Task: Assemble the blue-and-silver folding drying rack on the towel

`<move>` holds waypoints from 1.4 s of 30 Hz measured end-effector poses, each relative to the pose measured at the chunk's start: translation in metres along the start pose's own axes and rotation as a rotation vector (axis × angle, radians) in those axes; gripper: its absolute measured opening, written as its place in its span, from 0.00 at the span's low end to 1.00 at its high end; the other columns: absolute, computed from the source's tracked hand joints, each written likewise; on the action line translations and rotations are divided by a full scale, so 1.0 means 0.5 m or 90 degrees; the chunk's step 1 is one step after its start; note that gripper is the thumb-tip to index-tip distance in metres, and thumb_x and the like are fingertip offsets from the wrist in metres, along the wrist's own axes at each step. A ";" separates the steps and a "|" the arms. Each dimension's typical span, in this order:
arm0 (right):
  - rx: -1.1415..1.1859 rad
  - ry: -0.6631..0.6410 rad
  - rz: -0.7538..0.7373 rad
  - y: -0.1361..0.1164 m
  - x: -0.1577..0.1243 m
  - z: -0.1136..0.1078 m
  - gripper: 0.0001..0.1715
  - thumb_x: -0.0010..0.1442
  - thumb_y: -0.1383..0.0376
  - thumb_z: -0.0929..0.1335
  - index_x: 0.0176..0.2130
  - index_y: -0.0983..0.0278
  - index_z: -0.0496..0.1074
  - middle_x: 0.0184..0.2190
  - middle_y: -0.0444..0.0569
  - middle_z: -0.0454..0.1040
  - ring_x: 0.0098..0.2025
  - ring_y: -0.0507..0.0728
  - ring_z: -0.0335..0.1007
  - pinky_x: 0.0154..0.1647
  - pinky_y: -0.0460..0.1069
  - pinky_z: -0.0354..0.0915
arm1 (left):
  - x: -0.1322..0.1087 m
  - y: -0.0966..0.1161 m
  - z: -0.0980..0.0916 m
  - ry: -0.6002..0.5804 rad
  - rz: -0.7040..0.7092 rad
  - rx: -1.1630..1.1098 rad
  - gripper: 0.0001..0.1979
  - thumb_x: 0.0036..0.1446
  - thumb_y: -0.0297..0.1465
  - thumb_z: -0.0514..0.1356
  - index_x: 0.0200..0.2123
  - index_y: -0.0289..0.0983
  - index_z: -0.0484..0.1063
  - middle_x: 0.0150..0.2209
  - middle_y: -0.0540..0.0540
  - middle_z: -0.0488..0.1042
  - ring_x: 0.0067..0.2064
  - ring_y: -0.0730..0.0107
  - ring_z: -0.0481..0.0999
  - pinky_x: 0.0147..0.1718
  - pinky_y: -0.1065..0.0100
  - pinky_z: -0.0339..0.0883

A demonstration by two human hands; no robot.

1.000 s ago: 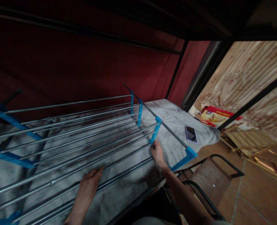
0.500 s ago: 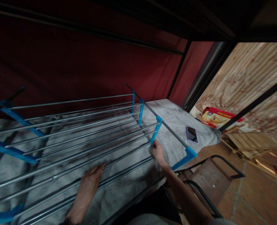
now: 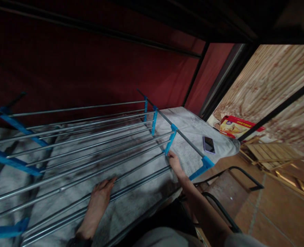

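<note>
A rack [image 3: 108, 147] of long silver metal rods, with blue plastic brackets at its ends, lies across a grey blanket. My left hand [image 3: 99, 199] is on one of the near metal rods [image 3: 133, 170], its fingers bent over it; the palm side is hidden. At the rack's right end, the fingers of my right hand [image 3: 175, 163] are closed at the lower end of a blue bracket [image 3: 170, 142], where that rod meets it. A grey tube [image 3: 190, 140] links the brackets along this side.
The grey blanket [image 3: 185, 116] covers a bed in a dark metal frame [image 3: 196, 75] against a red wall cloth [image 3: 102, 75]. A phone [image 3: 208, 144] lies to the right. Beyond are a red and yellow box [image 3: 238, 127], a folding chair [image 3: 223, 188] and a wooden slatted piece [image 3: 272, 152].
The view has shifted slightly. Both hands stay at nearly the same places on the rack; the right fingers have edged slightly off the bracket's lower tip.
</note>
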State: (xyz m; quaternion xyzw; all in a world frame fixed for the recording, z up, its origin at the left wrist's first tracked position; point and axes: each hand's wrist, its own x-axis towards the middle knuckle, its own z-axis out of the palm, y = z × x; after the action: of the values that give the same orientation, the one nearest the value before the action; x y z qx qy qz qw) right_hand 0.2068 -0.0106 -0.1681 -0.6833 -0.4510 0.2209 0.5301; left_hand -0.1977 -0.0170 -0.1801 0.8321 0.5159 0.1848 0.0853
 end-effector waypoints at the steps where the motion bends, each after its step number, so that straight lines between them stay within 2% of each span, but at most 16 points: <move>1: 0.002 0.000 0.009 0.000 0.002 -0.004 0.23 0.48 0.66 0.59 0.40 0.67 0.76 0.37 0.53 0.78 0.43 0.61 0.72 0.53 0.58 0.66 | 0.001 0.003 -0.003 0.007 0.003 0.007 0.24 0.67 0.33 0.43 0.55 0.38 0.74 0.43 0.39 0.77 0.44 0.53 0.76 0.46 0.52 0.70; 5: -0.007 0.029 0.021 -0.017 -0.037 -0.027 0.29 0.52 0.68 0.60 0.52 0.65 0.72 0.49 0.54 0.75 0.54 0.60 0.68 0.61 0.59 0.61 | 0.004 0.016 -0.008 0.028 0.011 0.032 0.24 0.68 0.34 0.43 0.54 0.37 0.75 0.42 0.38 0.75 0.43 0.52 0.74 0.45 0.53 0.69; 8: -0.028 0.014 -0.022 -0.051 -0.134 -0.046 0.31 0.54 0.70 0.61 0.57 0.63 0.68 0.56 0.54 0.69 0.60 0.59 0.63 0.66 0.58 0.57 | 0.006 0.019 -0.002 0.033 0.023 0.035 0.24 0.68 0.34 0.43 0.52 0.35 0.76 0.44 0.37 0.74 0.44 0.51 0.72 0.46 0.53 0.69; 13: -0.145 -0.240 -0.294 -0.110 -0.328 -0.051 0.26 0.65 0.71 0.60 0.60 0.60 0.66 0.59 0.54 0.67 0.62 0.59 0.62 0.63 0.58 0.61 | 0.021 0.032 0.002 0.046 0.031 0.038 0.21 0.67 0.33 0.46 0.52 0.34 0.75 0.46 0.36 0.73 0.46 0.51 0.71 0.47 0.51 0.69; 16: -0.207 -0.350 -0.412 -0.125 -0.390 -0.050 0.25 0.68 0.70 0.60 0.63 0.60 0.62 0.58 0.55 0.69 0.60 0.59 0.63 0.62 0.61 0.62 | 0.005 0.080 -0.035 0.050 -0.004 0.054 0.19 0.67 0.31 0.49 0.55 0.35 0.72 0.52 0.36 0.71 0.51 0.48 0.70 0.50 0.48 0.67; 19: -0.236 -0.423 -0.486 -0.120 -0.402 -0.049 0.26 0.69 0.68 0.61 0.64 0.61 0.59 0.56 0.56 0.70 0.59 0.60 0.65 0.62 0.63 0.61 | -0.047 0.148 -0.084 0.063 -0.053 0.018 0.18 0.66 0.29 0.51 0.55 0.36 0.72 0.56 0.37 0.69 0.54 0.49 0.70 0.53 0.48 0.67; 21: -0.260 -0.457 -0.529 -0.106 -0.393 -0.040 0.26 0.68 0.65 0.63 0.64 0.61 0.60 0.54 0.55 0.71 0.57 0.61 0.67 0.61 0.64 0.62 | -0.104 0.188 -0.101 0.092 -0.044 -0.036 0.18 0.67 0.28 0.51 0.57 0.39 0.70 0.57 0.39 0.69 0.56 0.55 0.69 0.56 0.53 0.66; 23: -0.277 -0.486 -0.577 -0.089 -0.382 -0.029 0.25 0.68 0.64 0.64 0.63 0.61 0.62 0.51 0.54 0.73 0.53 0.61 0.69 0.57 0.62 0.65 | -0.188 0.216 -0.102 0.119 -0.044 -0.076 0.18 0.67 0.27 0.51 0.58 0.41 0.69 0.56 0.41 0.70 0.56 0.59 0.69 0.56 0.57 0.67; 25: -0.287 -0.502 -0.624 -0.073 -0.375 -0.024 0.23 0.68 0.67 0.62 0.61 0.61 0.65 0.49 0.54 0.73 0.51 0.60 0.71 0.54 0.59 0.67 | -0.297 0.231 -0.093 0.141 -0.088 -0.085 0.18 0.67 0.26 0.50 0.56 0.43 0.71 0.50 0.42 0.73 0.52 0.60 0.72 0.53 0.57 0.68; 27: -0.286 -0.509 -0.665 -0.059 -0.372 -0.024 0.22 0.67 0.71 0.61 0.59 0.61 0.68 0.47 0.53 0.74 0.48 0.59 0.72 0.51 0.56 0.68 | -0.414 0.228 -0.085 0.193 -0.181 -0.116 0.16 0.67 0.28 0.50 0.51 0.43 0.74 0.44 0.41 0.75 0.47 0.60 0.74 0.49 0.59 0.70; 29: -0.280 -0.508 -0.686 -0.049 -0.371 -0.028 0.23 0.67 0.72 0.59 0.58 0.61 0.69 0.46 0.53 0.74 0.47 0.58 0.73 0.48 0.55 0.69 | -0.514 0.208 -0.086 0.266 -0.363 -0.177 0.12 0.66 0.32 0.52 0.46 0.43 0.75 0.41 0.42 0.75 0.43 0.61 0.75 0.42 0.62 0.72; 32: -0.278 -0.493 -0.689 -0.042 -0.373 -0.030 0.24 0.67 0.71 0.59 0.59 0.60 0.69 0.46 0.53 0.75 0.47 0.58 0.73 0.48 0.55 0.69 | -0.592 0.157 -0.108 0.476 -0.657 -0.229 0.13 0.61 0.41 0.58 0.44 0.39 0.70 0.41 0.41 0.73 0.38 0.60 0.75 0.31 0.64 0.72; 34: -0.278 -0.483 -0.687 -0.041 -0.375 -0.030 0.24 0.66 0.71 0.60 0.58 0.61 0.69 0.46 0.53 0.75 0.48 0.59 0.73 0.49 0.56 0.69 | -0.592 0.123 -0.130 0.551 -0.705 -0.269 0.22 0.55 0.43 0.62 0.50 0.39 0.66 0.46 0.40 0.72 0.43 0.58 0.76 0.36 0.62 0.74; 36: -0.278 -0.482 -0.681 -0.042 -0.377 -0.030 0.23 0.66 0.71 0.60 0.58 0.61 0.70 0.47 0.54 0.75 0.49 0.59 0.73 0.50 0.56 0.69 | -0.566 0.096 -0.148 0.536 -0.663 -0.332 0.28 0.53 0.43 0.63 0.55 0.39 0.64 0.51 0.39 0.71 0.49 0.57 0.75 0.45 0.58 0.73; 39: -0.272 -0.486 -0.675 -0.036 -0.379 -0.031 0.24 0.66 0.72 0.60 0.58 0.61 0.69 0.48 0.55 0.74 0.50 0.60 0.72 0.51 0.56 0.69 | -0.520 0.070 -0.153 0.515 -0.637 -0.385 0.27 0.52 0.42 0.62 0.53 0.37 0.67 0.51 0.37 0.72 0.47 0.56 0.76 0.48 0.56 0.72; 42: -0.247 -0.469 -0.696 -0.024 -0.378 -0.033 0.24 0.66 0.72 0.59 0.59 0.61 0.68 0.49 0.55 0.74 0.51 0.60 0.72 0.51 0.57 0.70 | -0.499 0.059 -0.136 0.545 -0.661 -0.364 0.25 0.51 0.40 0.62 0.51 0.36 0.69 0.49 0.36 0.73 0.45 0.55 0.77 0.46 0.55 0.72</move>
State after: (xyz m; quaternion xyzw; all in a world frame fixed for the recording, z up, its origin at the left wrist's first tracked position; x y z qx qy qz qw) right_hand 0.1213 -0.1798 -0.1846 -0.3206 -0.9132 0.0551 0.2453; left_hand -0.2997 -0.2558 -0.1625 0.2805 0.7638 0.5569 0.1668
